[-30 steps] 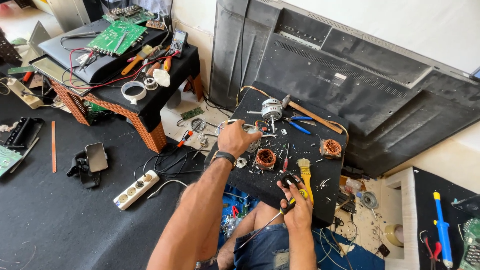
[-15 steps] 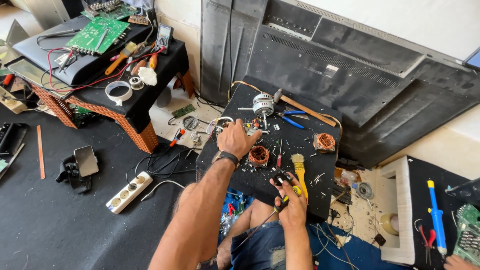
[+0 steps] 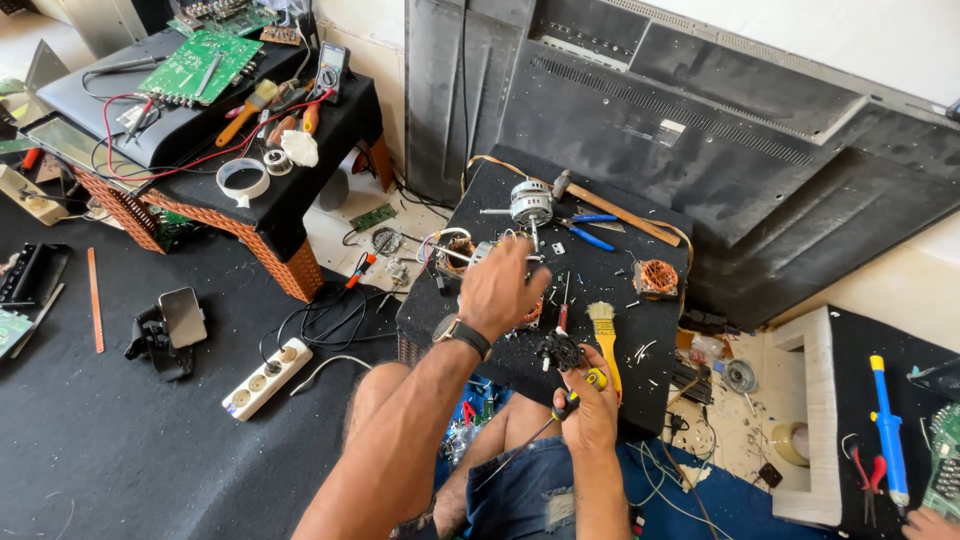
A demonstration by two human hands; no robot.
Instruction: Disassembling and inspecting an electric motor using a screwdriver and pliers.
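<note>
1. A yellow-handled tool [image 3: 590, 383] is pinched by the right hand [image 3: 590, 410], its long side pointing up and away toward a small black part [image 3: 558, 350].
2. The left hand [image 3: 500, 290] is laid over a copper coil, fingers curled, maybe gripping.
3. Both sit on a black stool top [image 3: 610, 280] in a messy room.

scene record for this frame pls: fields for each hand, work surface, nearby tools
left hand: left hand reaches over the wired parts on the black pad, wrist band on; what it grips is hidden
right hand: right hand holds a yellow-and-black tool at the pad's near edge
work surface: black pad
nearby tools: yellow brush, small motor, copper coil, hammer, blue pliers
floor: white power strip
</note>
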